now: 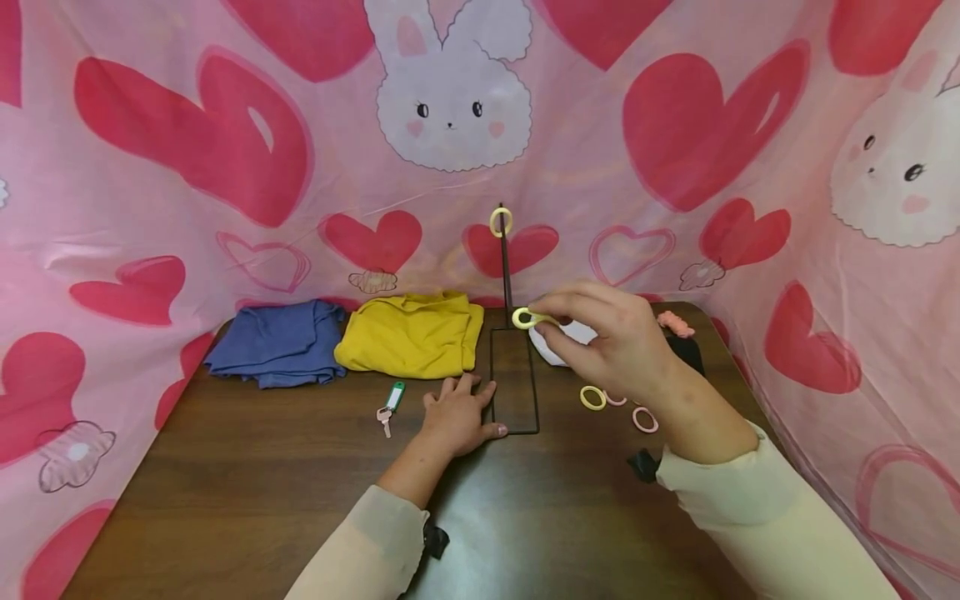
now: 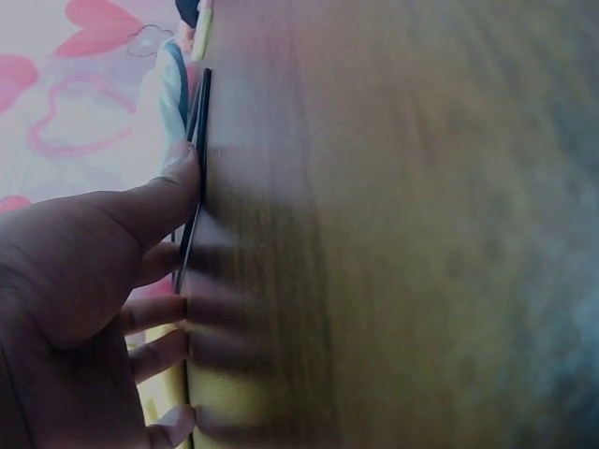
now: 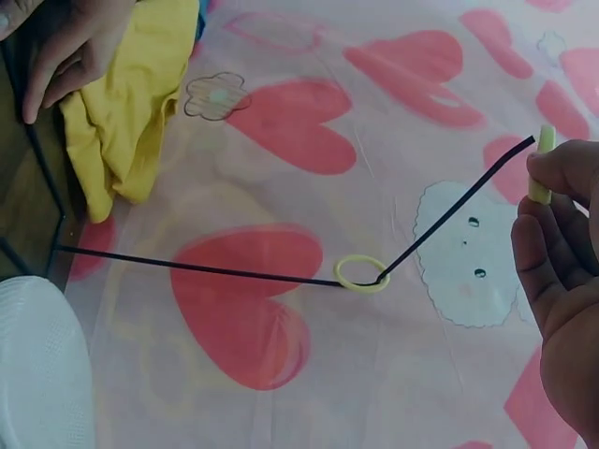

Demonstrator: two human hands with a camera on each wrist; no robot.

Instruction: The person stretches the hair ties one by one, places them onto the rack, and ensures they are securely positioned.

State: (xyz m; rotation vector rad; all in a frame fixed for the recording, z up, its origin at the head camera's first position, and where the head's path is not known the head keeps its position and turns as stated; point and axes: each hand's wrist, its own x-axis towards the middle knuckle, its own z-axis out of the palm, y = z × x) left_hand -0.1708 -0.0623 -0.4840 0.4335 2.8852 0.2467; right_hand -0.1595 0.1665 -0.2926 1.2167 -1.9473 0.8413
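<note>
A black wire stand (image 1: 506,271) has a flat rectangular base on the table and an upright rod with a bent arm. One yellow ring (image 3: 362,274) hangs at the bend of that arm. My right hand (image 1: 615,342) pinches another pale yellow ring (image 1: 522,318) between thumb and forefinger. In the right wrist view this held ring (image 3: 542,164) is right at the arm's free tip, seen edge-on. With fingers spread, my left hand (image 1: 459,419) rests at the left side of the base, its thumb (image 2: 178,182) over the near corner of the wire.
Folded blue cloth (image 1: 277,343) and yellow cloth (image 1: 412,335) lie at the back left. A key (image 1: 386,419) with a green tag is left of my left hand. Right of the stand are a white item (image 1: 551,346), a yellow ring (image 1: 592,398), pink rings (image 1: 645,419) and a coral scrunchie (image 1: 675,323).
</note>
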